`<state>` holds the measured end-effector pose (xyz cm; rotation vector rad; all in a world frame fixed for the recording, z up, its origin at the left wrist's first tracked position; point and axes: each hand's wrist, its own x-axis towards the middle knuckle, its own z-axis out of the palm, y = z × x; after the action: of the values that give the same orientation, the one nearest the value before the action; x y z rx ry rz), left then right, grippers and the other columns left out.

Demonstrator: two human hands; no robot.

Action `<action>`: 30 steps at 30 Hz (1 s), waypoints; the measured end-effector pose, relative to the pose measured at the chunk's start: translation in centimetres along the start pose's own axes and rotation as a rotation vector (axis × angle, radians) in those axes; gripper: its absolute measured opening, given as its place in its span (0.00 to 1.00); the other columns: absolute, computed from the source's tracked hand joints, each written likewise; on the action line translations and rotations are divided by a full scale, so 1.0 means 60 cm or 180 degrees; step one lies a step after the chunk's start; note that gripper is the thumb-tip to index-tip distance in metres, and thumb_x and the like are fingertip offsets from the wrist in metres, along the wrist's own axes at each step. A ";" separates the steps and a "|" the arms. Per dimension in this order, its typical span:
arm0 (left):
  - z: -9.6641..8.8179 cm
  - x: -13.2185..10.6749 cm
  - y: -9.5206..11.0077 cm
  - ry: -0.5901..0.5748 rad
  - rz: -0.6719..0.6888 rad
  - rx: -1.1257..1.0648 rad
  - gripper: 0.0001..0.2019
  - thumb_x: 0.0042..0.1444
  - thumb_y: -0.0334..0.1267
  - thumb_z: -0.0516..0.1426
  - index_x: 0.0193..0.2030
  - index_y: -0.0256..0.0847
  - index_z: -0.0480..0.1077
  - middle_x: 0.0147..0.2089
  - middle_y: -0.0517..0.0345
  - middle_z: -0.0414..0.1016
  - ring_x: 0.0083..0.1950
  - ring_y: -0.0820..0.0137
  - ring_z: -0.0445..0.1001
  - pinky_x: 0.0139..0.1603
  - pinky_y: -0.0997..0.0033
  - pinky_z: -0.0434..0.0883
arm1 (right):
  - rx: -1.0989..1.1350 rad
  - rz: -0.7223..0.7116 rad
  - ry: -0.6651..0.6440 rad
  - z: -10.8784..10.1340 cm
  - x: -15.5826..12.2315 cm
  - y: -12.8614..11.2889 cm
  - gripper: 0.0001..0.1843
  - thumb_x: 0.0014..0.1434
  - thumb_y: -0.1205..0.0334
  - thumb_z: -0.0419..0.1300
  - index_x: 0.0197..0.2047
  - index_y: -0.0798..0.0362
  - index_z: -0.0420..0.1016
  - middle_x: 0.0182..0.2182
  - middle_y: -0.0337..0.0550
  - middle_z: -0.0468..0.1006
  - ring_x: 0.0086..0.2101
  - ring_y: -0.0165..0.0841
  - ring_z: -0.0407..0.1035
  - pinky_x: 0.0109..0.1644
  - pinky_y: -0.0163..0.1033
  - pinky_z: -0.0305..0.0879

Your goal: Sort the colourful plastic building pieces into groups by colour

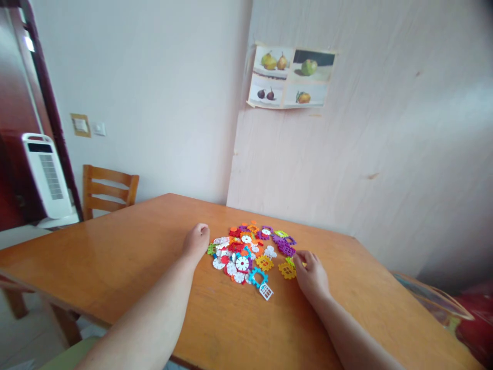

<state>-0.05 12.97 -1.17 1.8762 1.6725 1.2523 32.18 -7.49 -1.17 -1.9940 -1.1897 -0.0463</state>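
A heap of colourful plastic building pieces lies on the wooden table between my two hands. In it are white notched discs (242,263), a blue square frame (258,277), a white window-shaped piece (266,291), yellow window-like pieces (264,263) and purple ones (286,249). My left hand (197,240) is closed in a fist on the left of the heap, with nothing showing in it. On the right, my right hand (311,275) has its fingers curled in beside a yellow piece (287,271) and a lime green one (290,262). What its fingertips hold, if anything, is hidden.
The wooden table (146,241) meets the wall at the back. A wooden chair (110,190) stands at the far left, near a white upright appliance (48,174). Fruit pictures (291,77) hang on the wall. Red and clear bags (473,318) lie beyond the right edge.
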 end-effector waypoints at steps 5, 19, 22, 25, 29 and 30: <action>-0.002 -0.002 0.001 -0.0083 0.0010 0.0104 0.14 0.60 0.44 0.47 0.41 0.45 0.73 0.43 0.52 0.79 0.45 0.60 0.75 0.39 0.68 0.65 | -0.0443 0.0031 -0.0465 0.018 0.035 -0.008 0.28 0.61 0.45 0.52 0.60 0.50 0.67 0.56 0.51 0.69 0.55 0.41 0.64 0.58 0.43 0.57; -0.007 -0.013 0.016 -0.0302 0.0016 0.0223 0.18 0.62 0.50 0.46 0.43 0.44 0.72 0.44 0.51 0.79 0.44 0.61 0.76 0.36 0.70 0.64 | 0.0200 -0.1118 -0.1199 0.094 0.014 -0.101 0.28 0.64 0.42 0.48 0.56 0.52 0.72 0.54 0.49 0.72 0.53 0.39 0.66 0.58 0.42 0.59; -0.009 -0.015 0.020 -0.0357 0.0007 0.0234 0.19 0.62 0.51 0.45 0.43 0.44 0.72 0.45 0.51 0.79 0.45 0.61 0.76 0.37 0.70 0.64 | 0.0530 -0.1256 -0.1023 0.094 0.037 -0.113 0.26 0.65 0.42 0.46 0.48 0.51 0.76 0.45 0.46 0.77 0.47 0.37 0.70 0.52 0.40 0.63; -0.010 -0.016 0.021 -0.0380 -0.0044 0.0244 0.19 0.62 0.51 0.45 0.43 0.45 0.71 0.47 0.53 0.79 0.46 0.62 0.76 0.37 0.70 0.64 | 0.0331 -0.0808 -0.0604 0.089 0.091 -0.091 0.26 0.64 0.41 0.46 0.45 0.50 0.77 0.44 0.46 0.78 0.46 0.38 0.70 0.53 0.41 0.62; -0.009 -0.017 0.021 -0.0391 -0.0056 0.0269 0.19 0.62 0.52 0.45 0.42 0.45 0.71 0.47 0.52 0.79 0.47 0.61 0.76 0.37 0.70 0.64 | -0.0213 -0.0231 -0.0483 0.090 0.160 -0.040 0.29 0.63 0.40 0.47 0.52 0.51 0.75 0.51 0.51 0.74 0.52 0.41 0.67 0.55 0.43 0.61; -0.009 -0.017 0.021 -0.0384 -0.0059 0.0270 0.19 0.62 0.52 0.45 0.42 0.45 0.71 0.46 0.52 0.79 0.47 0.61 0.75 0.37 0.70 0.64 | -0.0337 -0.0224 -0.0507 0.093 0.170 -0.030 0.29 0.63 0.41 0.47 0.53 0.51 0.75 0.52 0.52 0.74 0.54 0.42 0.66 0.57 0.43 0.60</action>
<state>0.42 11.57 -0.32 1.9392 1.6993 1.0540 34.59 3.95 0.26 -2.0785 -1.3844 0.0148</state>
